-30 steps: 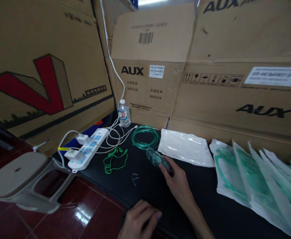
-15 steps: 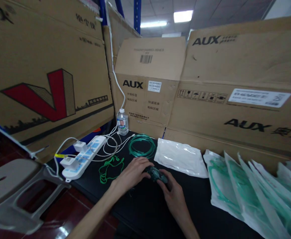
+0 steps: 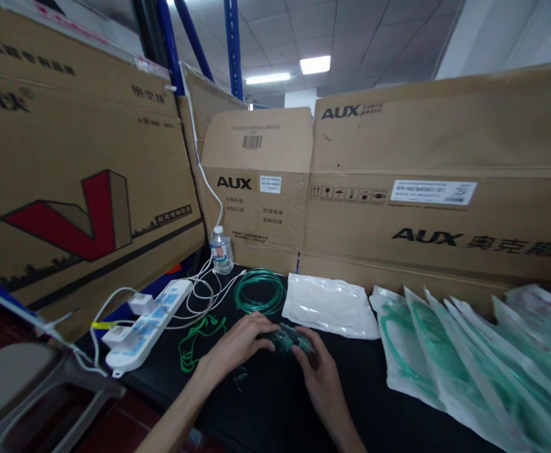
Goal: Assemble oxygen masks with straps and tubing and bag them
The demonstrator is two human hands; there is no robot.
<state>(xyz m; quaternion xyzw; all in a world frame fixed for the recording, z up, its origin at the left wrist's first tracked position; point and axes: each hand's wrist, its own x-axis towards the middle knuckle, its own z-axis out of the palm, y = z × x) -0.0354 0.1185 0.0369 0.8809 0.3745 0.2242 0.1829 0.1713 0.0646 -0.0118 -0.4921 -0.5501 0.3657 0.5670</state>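
Both hands are closed on a translucent dark green plastic piece point(image 3: 285, 338), held low over the black table. My left hand point(image 3: 243, 341) grips its left end, with the thumb along the near side. The fingers of my right hand point(image 3: 319, 368) wrap round the right end. Its exact kind is hard to make out, since fingers cover much of it. Just beyond the hands lies a coil of green clear tubing point(image 3: 259, 291). Left of my left hand is a loose tangle of green cord point(image 3: 191, 345). A small, dark clear bit point(image 3: 240, 377) lies near my left wrist.
A white sealed pouch point(image 3: 331, 305) lies behind the hands. Several clear bags of green tubing point(image 3: 405, 346) lean in a row at the right. At left are a power strip point(image 3: 150, 327) with cables, a water bottle point(image 3: 221, 251) and a stool point(image 3: 16, 384). Cardboard boxes point(image 3: 251, 214) wall the table.
My view has tilted up and shifted, so the table sits lower in the picture. Both hands still hold the green piece, which has turned slightly between the fingers.
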